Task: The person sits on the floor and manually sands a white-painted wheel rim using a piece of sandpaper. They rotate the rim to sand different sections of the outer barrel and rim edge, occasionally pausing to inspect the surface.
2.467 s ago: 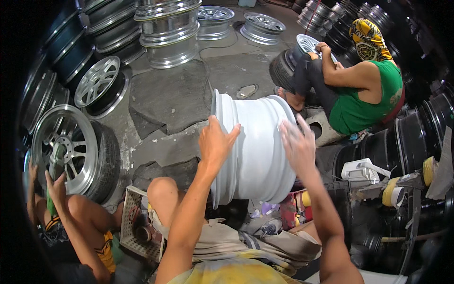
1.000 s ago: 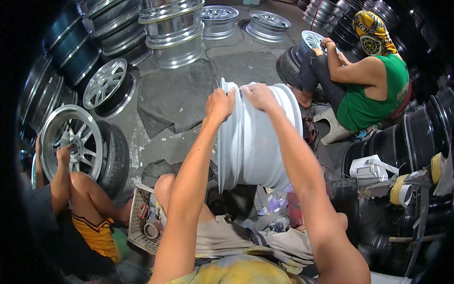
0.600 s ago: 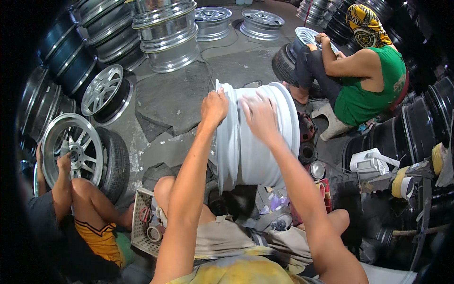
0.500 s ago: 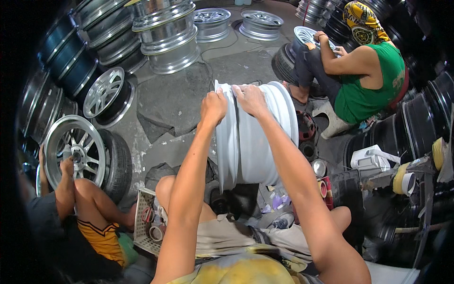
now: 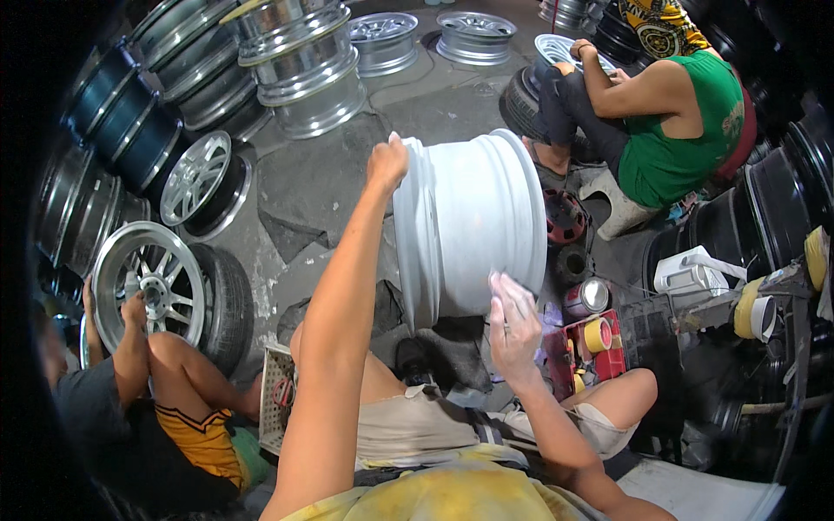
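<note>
A pale grey wheel rim (image 5: 469, 230) stands on its side in front of me, its barrel toward me. My left hand (image 5: 388, 163) is closed on its far left edge, the thumb pointing up. Near the barrel's lower right edge is my right hand (image 5: 514, 328), whitened with dust. Its fingers are stretched out, and I see nothing held in them. Whether the fingertips touch the barrel I cannot tell.
On the right are a red crate (image 5: 612, 352) with tape rolls, a tin can (image 5: 592, 297) and a white jug (image 5: 691, 273). A person in green (image 5: 686, 143) works on a rim, far right. Another person (image 5: 104, 391) handles a silver wheel (image 5: 149, 282), left. Stacked rims (image 5: 304, 78) stand behind.
My right hand has left the rim's far top edge and come down toward me, its fingers now apart. The rim has turned slightly. My left hand stays at the left edge.
</note>
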The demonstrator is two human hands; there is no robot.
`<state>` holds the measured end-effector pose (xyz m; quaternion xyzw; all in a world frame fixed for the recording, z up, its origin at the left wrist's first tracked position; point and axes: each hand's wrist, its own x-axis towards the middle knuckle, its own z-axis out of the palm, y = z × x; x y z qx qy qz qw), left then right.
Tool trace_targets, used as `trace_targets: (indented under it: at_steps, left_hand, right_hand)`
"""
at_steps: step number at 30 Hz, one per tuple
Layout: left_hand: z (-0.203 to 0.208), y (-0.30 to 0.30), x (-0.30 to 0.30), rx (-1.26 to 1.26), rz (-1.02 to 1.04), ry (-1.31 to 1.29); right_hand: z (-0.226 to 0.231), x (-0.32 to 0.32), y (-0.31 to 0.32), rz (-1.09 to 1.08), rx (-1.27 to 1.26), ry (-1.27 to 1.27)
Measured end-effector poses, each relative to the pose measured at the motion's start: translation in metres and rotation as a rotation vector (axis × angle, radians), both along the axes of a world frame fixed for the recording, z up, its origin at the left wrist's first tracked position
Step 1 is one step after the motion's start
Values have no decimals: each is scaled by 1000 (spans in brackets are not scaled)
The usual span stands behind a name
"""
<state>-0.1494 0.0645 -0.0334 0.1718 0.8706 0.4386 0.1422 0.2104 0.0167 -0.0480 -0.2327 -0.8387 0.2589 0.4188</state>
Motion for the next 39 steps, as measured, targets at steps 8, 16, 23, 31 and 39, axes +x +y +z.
trace_targets:
  at_steps: [8, 16, 23, 31, 39]
  left_hand:
    - [-10, -26, 6, 200, 27, -94]
    - [15, 13, 23, 233, -7, -193]
    - [14, 15, -10, 160, 27, -178]
    - [-4, 20, -41, 150, 60, -226]
    - [8, 21, -12, 129, 13, -178]
  right_hand:
    - [-6, -156, 35, 239, 313, 65]
    - [19, -245, 146, 260, 69, -129]
    - [-82, -38, -14, 461, 383, -107]
    - [-37, -21, -10, 195, 287, -45]
    - [-5, -178, 82, 172, 481, -4]
